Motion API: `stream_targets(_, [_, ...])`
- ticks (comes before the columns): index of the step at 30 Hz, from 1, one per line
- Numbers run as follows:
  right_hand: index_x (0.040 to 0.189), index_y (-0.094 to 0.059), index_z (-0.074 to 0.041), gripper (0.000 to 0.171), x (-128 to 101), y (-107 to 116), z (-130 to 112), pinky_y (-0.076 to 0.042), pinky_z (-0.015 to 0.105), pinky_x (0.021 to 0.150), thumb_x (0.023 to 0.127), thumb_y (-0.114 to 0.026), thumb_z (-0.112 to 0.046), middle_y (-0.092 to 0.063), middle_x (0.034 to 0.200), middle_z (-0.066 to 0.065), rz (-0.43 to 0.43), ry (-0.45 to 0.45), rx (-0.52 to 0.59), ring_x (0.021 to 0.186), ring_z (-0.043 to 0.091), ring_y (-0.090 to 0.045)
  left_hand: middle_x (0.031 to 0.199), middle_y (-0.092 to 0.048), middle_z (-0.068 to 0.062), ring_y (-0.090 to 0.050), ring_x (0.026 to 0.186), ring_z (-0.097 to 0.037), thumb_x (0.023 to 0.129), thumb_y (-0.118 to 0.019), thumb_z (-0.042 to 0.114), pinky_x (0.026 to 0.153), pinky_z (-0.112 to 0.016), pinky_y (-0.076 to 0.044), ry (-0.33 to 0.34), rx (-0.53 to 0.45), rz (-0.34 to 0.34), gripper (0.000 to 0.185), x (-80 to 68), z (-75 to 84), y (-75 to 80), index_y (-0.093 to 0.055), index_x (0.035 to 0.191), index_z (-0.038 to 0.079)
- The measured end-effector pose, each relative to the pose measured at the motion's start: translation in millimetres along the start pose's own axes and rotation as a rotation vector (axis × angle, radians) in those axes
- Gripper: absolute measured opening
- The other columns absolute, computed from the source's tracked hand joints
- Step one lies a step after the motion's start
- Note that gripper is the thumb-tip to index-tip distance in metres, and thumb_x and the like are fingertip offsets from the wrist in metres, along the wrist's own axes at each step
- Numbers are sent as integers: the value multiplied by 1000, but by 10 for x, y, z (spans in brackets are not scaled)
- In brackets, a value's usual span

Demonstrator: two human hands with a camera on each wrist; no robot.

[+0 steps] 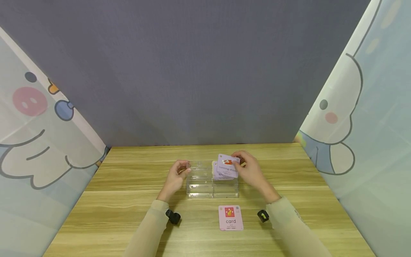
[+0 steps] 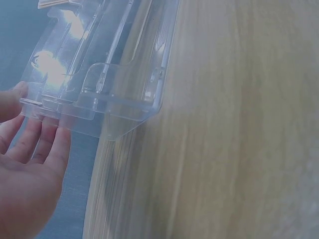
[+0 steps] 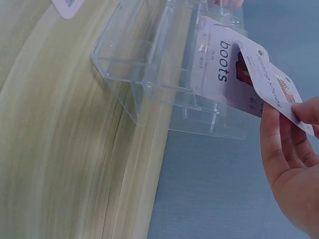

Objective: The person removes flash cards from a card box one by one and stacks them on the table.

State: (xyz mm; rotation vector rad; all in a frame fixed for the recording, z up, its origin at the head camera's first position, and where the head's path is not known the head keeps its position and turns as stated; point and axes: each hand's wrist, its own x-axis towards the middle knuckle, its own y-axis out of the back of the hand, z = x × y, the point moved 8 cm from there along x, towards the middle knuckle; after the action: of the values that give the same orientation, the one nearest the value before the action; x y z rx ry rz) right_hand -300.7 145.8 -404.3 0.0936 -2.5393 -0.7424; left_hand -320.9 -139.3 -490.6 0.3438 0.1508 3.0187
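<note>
Nearest: pink "card" card (image 1: 230,217), flat on the wooden table (image 1: 128,200), between the forearms. Beyond it: clear plastic card holder (image 1: 212,182); "boots" card (image 3: 219,64) standing in its rear right slot. Left hand (image 1: 176,176), fingers relaxed and straight, resting against the holder's left end. Right hand (image 1: 252,171), thumb and fingers pinching the "running shoes" card (image 1: 228,165), tilted over the "boots" card. Behind: grey backdrop (image 1: 192,71), cartoon-print curtains (image 1: 35,125) at both sides.
</note>
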Motion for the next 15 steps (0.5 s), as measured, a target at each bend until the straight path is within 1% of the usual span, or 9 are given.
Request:
stream_targets(4, [116, -68, -5, 21, -17, 25, 3, -53, 30, 70, 95, -69, 0, -67, 105, 8, -6, -12, 25, 86, 20, -63, 129, -55, -32, -55, 123, -42, 99, -60, -6, 100, -27, -49, 11, 7, 2, 30, 2, -3, -1, -52, 126, -12])
stream_targets(7, [116, -68, -5, 21, -30, 43, -12, -53, 31, 70, 95, -69, 0, -67, 105, 8, -6, -16, 36, 86, 20, -64, 130, -55, -32, -54, 124, -41, 98, -60, -7, 101, -26, -48, 22, 13, 5, 30, 5, 0, -5, -52, 127, -12])
stream_targets(11, [115, -68, -4, 21, -43, 56, -49, -52, 30, 69, 94, -69, 1, -67, 103, 9, -11, -18, 46, 84, 20, -63, 129, -55, -34, -53, 124, -45, 98, -58, -10, 99, -23, -48, 30, 14, 9, 31, 19, -4, -13, -50, 128, -14])
stream_targets(15, [115, -68, -4, 22, -61, 63, -72, -51, 28, 66, 94, -69, 2, -66, 100, 7, -28, -33, 56, 83, 20, -61, 127, -55, -35, -54, 122, -47, 97, -57, -13, 98, -24, -49, 29, 14, 19, 31, 28, -7, -15, -49, 127, -16])
